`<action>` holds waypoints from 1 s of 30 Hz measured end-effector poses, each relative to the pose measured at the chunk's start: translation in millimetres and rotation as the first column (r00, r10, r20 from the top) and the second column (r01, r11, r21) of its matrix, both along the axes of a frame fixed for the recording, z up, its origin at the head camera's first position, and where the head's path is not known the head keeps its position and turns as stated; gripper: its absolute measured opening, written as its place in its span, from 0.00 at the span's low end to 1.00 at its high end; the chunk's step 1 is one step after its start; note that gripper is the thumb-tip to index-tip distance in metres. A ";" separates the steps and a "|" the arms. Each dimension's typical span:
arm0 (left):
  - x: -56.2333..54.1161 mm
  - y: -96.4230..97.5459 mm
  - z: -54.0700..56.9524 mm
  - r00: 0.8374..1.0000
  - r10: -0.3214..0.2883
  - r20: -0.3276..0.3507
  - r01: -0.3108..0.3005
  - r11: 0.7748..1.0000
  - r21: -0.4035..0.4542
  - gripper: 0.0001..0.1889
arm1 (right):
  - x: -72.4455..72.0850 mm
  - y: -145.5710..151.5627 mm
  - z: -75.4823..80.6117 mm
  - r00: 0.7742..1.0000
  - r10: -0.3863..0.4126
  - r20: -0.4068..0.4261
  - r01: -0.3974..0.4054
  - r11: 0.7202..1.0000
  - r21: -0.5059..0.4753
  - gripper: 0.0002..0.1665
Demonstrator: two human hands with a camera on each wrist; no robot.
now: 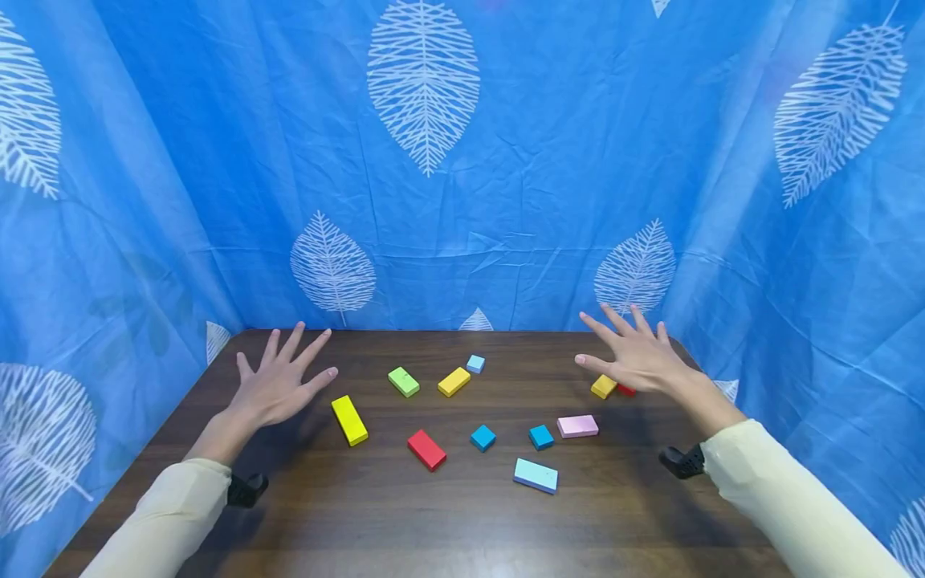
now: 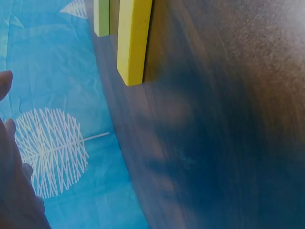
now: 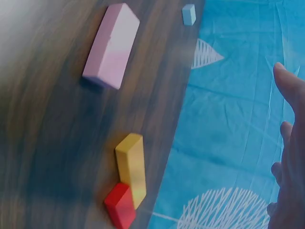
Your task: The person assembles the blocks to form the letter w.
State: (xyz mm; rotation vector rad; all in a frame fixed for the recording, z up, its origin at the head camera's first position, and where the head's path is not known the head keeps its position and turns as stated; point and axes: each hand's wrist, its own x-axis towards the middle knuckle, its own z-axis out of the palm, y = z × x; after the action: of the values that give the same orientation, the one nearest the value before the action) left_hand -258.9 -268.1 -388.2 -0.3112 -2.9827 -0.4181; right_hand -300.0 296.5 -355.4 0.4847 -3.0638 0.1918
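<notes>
My left hand [image 1: 273, 389] hovers with spread fingers over the table's left side, holding nothing. Closest to it lies a long yellow block [image 1: 350, 421], which looms large in the left wrist view. Over the right side my right hand [image 1: 639, 359] is likewise spread and bare. Partly hidden beneath it are an orange-yellow block [image 1: 603, 386] and a red block [image 3: 120, 206], side by side in the right wrist view. A pink block [image 1: 577, 426] lies a little nearer the middle, beside a small blue block [image 1: 540, 437].
Mid-table are a green block [image 1: 403, 382], a yellow-orange block [image 1: 454, 382], a small light blue block [image 1: 475, 364], a red block [image 1: 426, 450] and a blue block [image 1: 482, 438]. A pale blue block [image 1: 536, 475] lies nearer the front. Blue leaf-print curtain [image 1: 462, 201] surrounds the dark wooden table [image 1: 361, 522].
</notes>
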 end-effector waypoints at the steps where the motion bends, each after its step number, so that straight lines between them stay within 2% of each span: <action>1: 0.8 0.7 -0.5 1.000 -0.004 -0.003 0.004 1.000 0.003 0.43 | -0.9 -2.3 0.0 1.000 0.006 -0.002 -0.006 1.000 -0.003 0.53; 6: 7.9 4.4 -4.2 1.000 -0.029 -0.011 0.030 0.998 0.057 0.43 | -3.7 -16.1 0.1 0.999 0.046 -0.022 -0.046 0.999 -0.018 0.52; 10: 15.9 7.4 -10.9 0.999 -0.049 -0.006 0.049 0.990 0.131 0.44 | -6.2 -28.2 -1.8 0.996 0.083 -0.038 -0.085 0.995 -0.052 0.50; 16: 32.8 12.4 -29.3 0.995 -0.097 -0.027 0.101 0.957 0.271 0.40 | -10.9 -47.4 -6.4 0.991 0.135 -0.018 -0.136 0.986 -0.093 0.49; 22: 48.6 26.0 -47.5 0.993 -0.108 -0.055 0.121 0.934 0.336 0.32 | -15.3 -66.3 -10.4 0.985 0.171 0.017 -0.168 0.980 -0.109 0.49; 26: 49.1 33.4 -56.4 0.996 -0.086 -0.038 0.093 0.933 0.349 0.30 | -17.6 -76.4 -15.4 0.980 0.195 0.027 -0.191 0.975 -0.111 0.48; 30: 44.9 38.3 -62.9 0.997 -0.071 -0.010 0.070 0.942 0.328 0.29 | -20.3 -83.9 -20.4 0.975 0.218 0.034 -0.213 0.970 -0.115 0.46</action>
State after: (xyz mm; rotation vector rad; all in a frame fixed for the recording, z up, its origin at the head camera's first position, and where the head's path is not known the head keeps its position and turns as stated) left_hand -214.0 -229.7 -451.1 -0.3822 -2.8406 -0.9088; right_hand -320.2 212.7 -375.8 0.8164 -3.0180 0.3827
